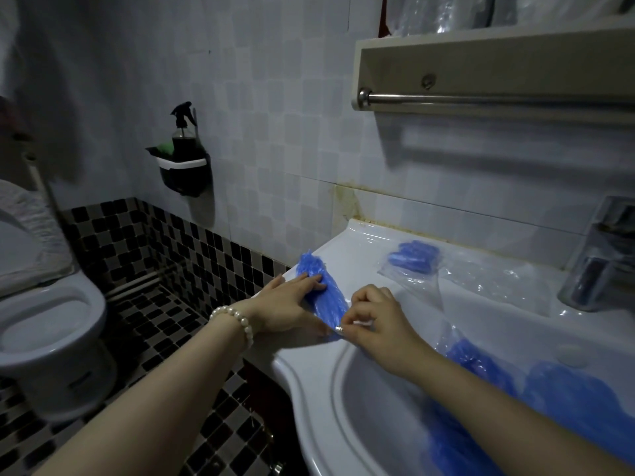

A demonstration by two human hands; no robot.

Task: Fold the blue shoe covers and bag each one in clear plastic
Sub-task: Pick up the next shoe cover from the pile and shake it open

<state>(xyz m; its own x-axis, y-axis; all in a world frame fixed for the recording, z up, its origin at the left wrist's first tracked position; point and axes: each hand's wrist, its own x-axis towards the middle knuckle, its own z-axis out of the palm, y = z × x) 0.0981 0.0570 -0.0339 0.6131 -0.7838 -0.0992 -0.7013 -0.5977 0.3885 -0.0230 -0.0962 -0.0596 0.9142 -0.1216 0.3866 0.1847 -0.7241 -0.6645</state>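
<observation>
A folded blue shoe cover (324,290) lies on the left ledge of the white sink (309,369). My left hand (285,305) rests on it with straight fingers pressing its middle. My right hand (374,319) has curled fingers that pinch the cover's near end. Farther back on the ledge sits a folded blue cover inside a clear plastic bag (414,261). More loose blue shoe covers (563,400) are heaped in the basin at the right, partly behind my right forearm.
A chrome tap (598,262) stands at the right rear of the sink. Above it hangs a shelf with a metal towel rail (481,97). A wall caddy with a spray bottle (184,156) is on the tiles, and a toilet (48,324) stands at the left.
</observation>
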